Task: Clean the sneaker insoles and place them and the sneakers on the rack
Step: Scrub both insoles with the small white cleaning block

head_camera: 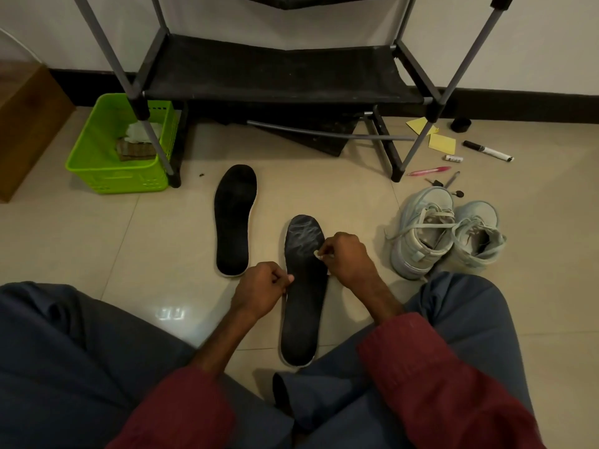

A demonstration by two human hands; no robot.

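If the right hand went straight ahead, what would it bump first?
Likely the streaky toe of the near insole; the right hand, pinching a wipe, points up-left across it. Past that, bare floor, though depth is unclear.

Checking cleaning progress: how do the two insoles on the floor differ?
The near insole is held by the left hand while the right hand presses a white wipe on it; the far insole lies untouched. The near insole's toe shows pale streaks; the far insole looks evenly dark. Both are black, pale-edged, toes toward the rack.
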